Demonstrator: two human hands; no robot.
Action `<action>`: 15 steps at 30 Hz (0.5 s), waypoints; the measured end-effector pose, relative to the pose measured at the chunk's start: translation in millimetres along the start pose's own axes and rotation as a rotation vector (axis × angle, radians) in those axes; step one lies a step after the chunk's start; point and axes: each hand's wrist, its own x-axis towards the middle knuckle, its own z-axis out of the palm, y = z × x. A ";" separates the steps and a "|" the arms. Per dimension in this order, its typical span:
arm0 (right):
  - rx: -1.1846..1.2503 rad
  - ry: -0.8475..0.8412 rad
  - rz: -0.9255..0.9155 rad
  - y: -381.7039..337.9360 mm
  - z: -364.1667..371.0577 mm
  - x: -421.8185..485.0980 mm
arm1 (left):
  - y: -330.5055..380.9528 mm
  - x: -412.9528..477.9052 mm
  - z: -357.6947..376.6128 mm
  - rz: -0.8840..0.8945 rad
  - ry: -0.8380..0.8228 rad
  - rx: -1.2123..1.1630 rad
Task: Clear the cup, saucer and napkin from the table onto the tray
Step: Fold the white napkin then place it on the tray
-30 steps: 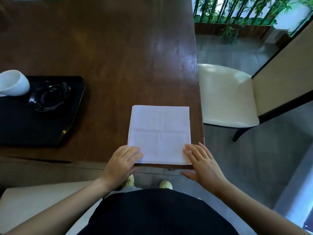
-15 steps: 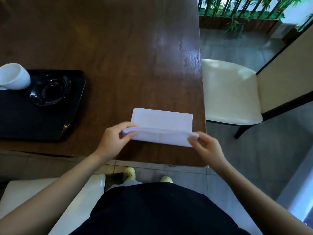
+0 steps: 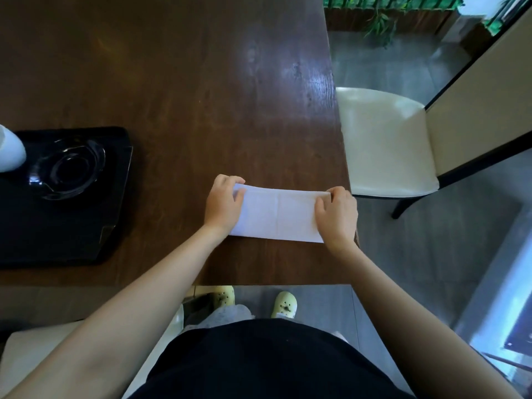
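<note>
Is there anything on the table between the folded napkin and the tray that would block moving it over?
Nothing visible. The napkin, held at its ends by the left hand and right hand, has only bare table between it and the tray. The saucer and cup occupy the tray's far part.

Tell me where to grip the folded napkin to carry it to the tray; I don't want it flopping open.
Probably best to pinch the folded napkin along its near long edge, the folded one, coming from the table's near side. It lies flat as a wide strip with its short ends under the left hand and right hand, and the tray sits to the left.
</note>
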 end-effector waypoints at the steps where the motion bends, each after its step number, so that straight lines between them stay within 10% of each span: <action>1: -0.087 0.033 -0.003 -1.0 2.2 -0.2 | -0.2 -1.5 0.8 0.021 0.027 0.098; 5: -0.235 0.085 -0.200 -15.8 15.5 -3.7 | 4.9 -10.3 8.7 0.210 0.129 0.353; 9: -0.380 -0.200 -0.561 -37.0 55.3 -23.0 | -3.7 -16.2 27.6 0.293 -0.088 0.533; 15: -0.517 -0.256 -0.597 -19.2 62.4 -23.7 | -19.6 -13.0 35.2 0.253 -0.131 0.628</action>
